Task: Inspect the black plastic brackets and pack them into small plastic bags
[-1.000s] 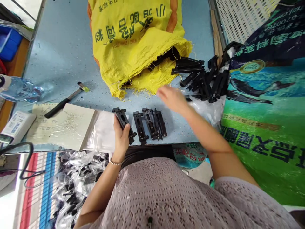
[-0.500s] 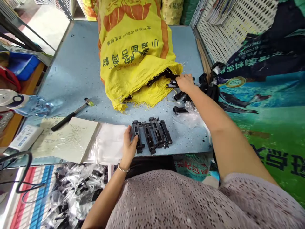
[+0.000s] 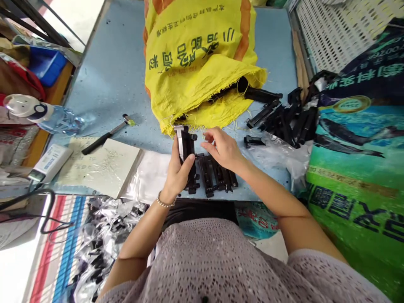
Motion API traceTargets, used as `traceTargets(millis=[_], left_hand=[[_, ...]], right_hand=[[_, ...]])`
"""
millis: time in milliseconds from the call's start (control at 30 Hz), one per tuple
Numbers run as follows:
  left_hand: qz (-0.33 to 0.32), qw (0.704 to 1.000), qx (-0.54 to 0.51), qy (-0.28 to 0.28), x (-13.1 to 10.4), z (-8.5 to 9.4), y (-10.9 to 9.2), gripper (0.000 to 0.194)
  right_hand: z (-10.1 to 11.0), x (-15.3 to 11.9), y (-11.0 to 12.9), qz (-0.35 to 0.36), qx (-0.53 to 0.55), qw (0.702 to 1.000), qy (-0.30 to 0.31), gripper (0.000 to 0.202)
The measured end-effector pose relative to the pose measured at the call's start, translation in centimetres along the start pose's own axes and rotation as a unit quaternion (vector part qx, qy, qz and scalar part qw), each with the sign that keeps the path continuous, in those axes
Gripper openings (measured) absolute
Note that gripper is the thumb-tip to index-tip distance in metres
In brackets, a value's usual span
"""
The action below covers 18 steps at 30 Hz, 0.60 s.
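The left hand [image 3: 179, 176] is gripping a long black plastic part [image 3: 187, 145] near the yellow woven sack [image 3: 202, 71]; the right hand [image 3: 224, 150], loosely curled and apparently empty, is hovering beside it. The person seems to be handling parts singly, the next move probably calling for a light thumb-and-finger pinch.

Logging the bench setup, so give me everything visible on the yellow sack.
The yellow sack looks like woven plastic, with orange bands and dark characters printed upside down in view. It lies on the blue table, its far end cut off by the frame. Its mouth, frayed with loose threads, gapes toward the person, and a black part pokes out at the right. The held piece in the left hand overlaps the mouth's edge in view; contact is unclear.
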<state>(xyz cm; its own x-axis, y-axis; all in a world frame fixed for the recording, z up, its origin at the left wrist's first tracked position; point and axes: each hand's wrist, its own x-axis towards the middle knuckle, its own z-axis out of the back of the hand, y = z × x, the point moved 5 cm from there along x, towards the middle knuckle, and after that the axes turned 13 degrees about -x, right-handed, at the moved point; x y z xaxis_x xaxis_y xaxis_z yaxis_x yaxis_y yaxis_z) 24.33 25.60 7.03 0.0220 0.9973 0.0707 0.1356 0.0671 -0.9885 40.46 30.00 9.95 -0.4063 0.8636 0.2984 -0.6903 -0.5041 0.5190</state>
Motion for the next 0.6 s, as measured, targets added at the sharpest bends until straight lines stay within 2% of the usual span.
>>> traceTargets(millis=[67,133,200,267,333,467,533,600], left_hand=[[0.034,0.999,-0.005,0.009,-0.8,0.5,0.1,0.067],[0.063,0.998,-0.028,0.011,-1.4,0.8,0.4,0.063],[0.069,0.996,-0.054,-0.003,-1.4,1.0,0.4,0.059],[0.061,0.995,-0.073,-0.026,-1.1,1.4,0.3,0.058],[0.055,0.994,-0.078,-0.055,-0.6,2.0,0.2,0.055],[0.069,0.992,-0.072,-0.075,-0.2,2.6,0.7,0.046],[0.074,0.992,-0.076,-0.071,-0.7,2.8,1.1,0.045],[0.081,0.993,-0.062,-0.066,-1.7,3.3,1.7,0.047]], right_hand=[[0.2,1.1,-0.1,0.068,-0.095,0.993,0.01,0.036],[-0.3,2.2,-0.4,0.132,-0.146,0.979,0.058,0.04],[-0.9,2.8,-0.5,0.141,-0.165,0.973,0.084,0.044],[-1.5,2.3,-0.2,0.107,-0.161,0.977,0.09,0.048],[-2.5,0.5,1.2,0.099,-0.135,0.98,0.11,0.048],[-4.6,-4.6,4.6,0.153,-0.097,0.973,0.141,0.043],[-4.9,-6.6,4.9,0.133,-0.09,0.977,0.138,0.043],[-4.6,-8.2,4.1,0.084,-0.091,0.985,0.122,0.039]])
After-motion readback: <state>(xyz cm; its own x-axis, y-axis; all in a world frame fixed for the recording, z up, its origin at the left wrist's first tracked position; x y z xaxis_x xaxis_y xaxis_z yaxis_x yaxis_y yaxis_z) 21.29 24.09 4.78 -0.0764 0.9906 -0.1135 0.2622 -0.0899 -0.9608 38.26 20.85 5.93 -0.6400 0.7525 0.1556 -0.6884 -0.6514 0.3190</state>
